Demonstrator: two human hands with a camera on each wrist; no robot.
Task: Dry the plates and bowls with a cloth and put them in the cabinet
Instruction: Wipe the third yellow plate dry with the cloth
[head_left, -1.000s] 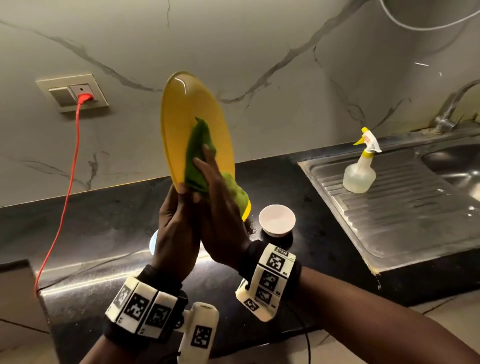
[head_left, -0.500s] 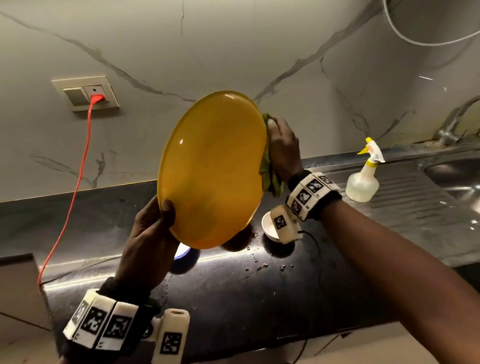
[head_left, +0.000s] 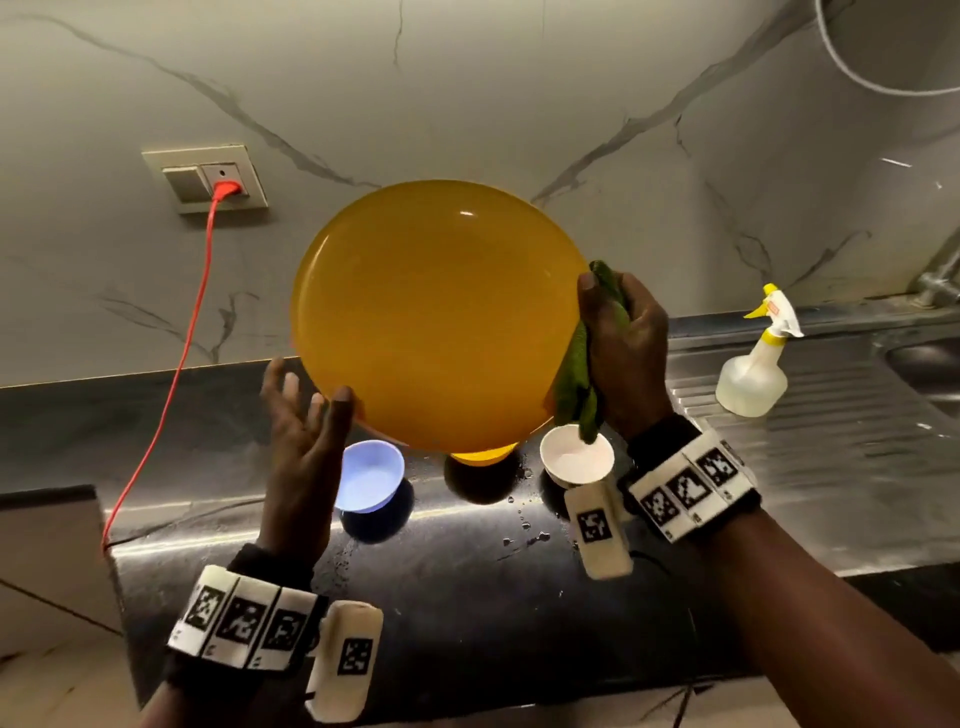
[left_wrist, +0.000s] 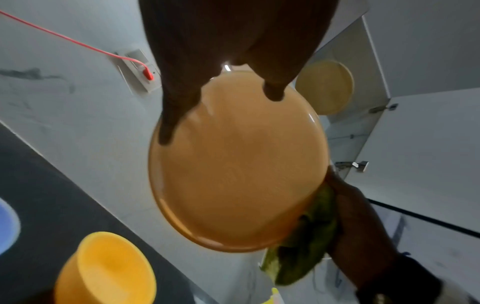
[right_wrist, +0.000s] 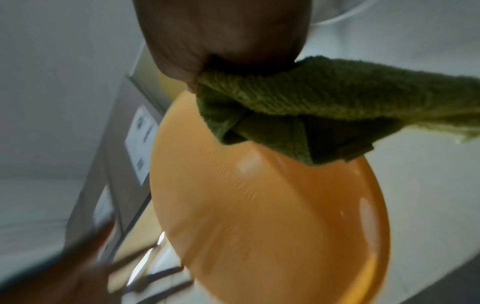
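Observation:
A round yellow plate (head_left: 436, 312) is held upright above the black counter (head_left: 467, 597), its face towards me. My right hand (head_left: 623, 343) pinches its right rim through a bunched green cloth (head_left: 576, 384), thumb on the near face. My left hand (head_left: 306, 415) is at the lower left rim with fingers spread and straight, only the thumb tip touching the plate (left_wrist: 233, 164). Under the plate stand a blue bowl (head_left: 369, 475), a partly hidden yellow bowl (head_left: 483, 454) and a white bowl (head_left: 576, 457). The left wrist view shows another yellow plate (left_wrist: 324, 86) in the open cabinet overhead.
A spray bottle (head_left: 753, 369) stands on the steel drainboard (head_left: 831, 457) to the right, beside the sink and tap (head_left: 935, 280). A red cable (head_left: 176, 364) hangs from the wall socket (head_left: 208, 179) on the left. Water drops lie on the counter by the bowls.
The plate turned from edge-on to facing me. My right hand moved with the cloth from its face to the right rim. My left hand let go of the lower rim and spread its fingers.

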